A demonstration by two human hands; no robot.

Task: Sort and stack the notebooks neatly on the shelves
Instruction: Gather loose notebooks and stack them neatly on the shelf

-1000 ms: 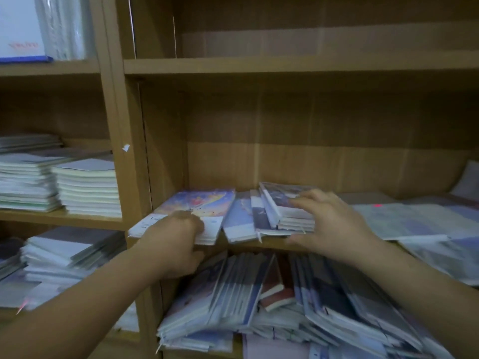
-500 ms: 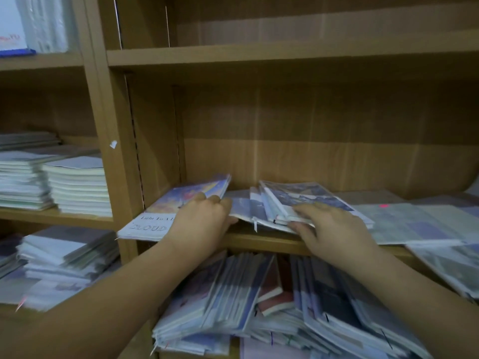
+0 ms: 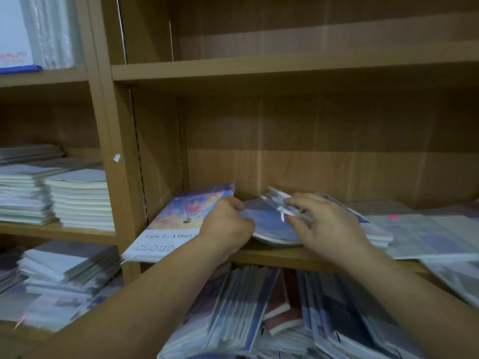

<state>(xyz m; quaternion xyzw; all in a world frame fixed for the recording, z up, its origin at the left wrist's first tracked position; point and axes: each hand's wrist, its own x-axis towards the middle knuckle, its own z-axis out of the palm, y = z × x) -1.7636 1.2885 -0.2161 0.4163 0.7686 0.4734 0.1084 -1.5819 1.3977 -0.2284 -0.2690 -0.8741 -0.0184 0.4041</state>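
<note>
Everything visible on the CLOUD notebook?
The notebook is thin, with a glossy-looking cover: purple-blue sky art with orange, then a white band printed "Light To A Diary" and "CLOUD". It lies skewed at the left end of the shelf, near corner overhanging the front edge. The left hand covers its right edge, fingers curled; the grip is hidden.

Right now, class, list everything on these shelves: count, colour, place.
shelving: one, brown wood.
Cloud notebook: one, purple-orange, left end of middle shelf, overhanging.
bluish notebooks: small pile, middle shelf, centre.
wrapped notebooks: several, pale grey, flat at right.
white stacks: at least two, left bay.
loose stack: one, white-grey, left bay, lower down.
leaning notebooks: many, blue-grey, shelf below.
left hand: one, grips bluish notebooks' left edge.
right hand: one, grips the same pile.
</note>
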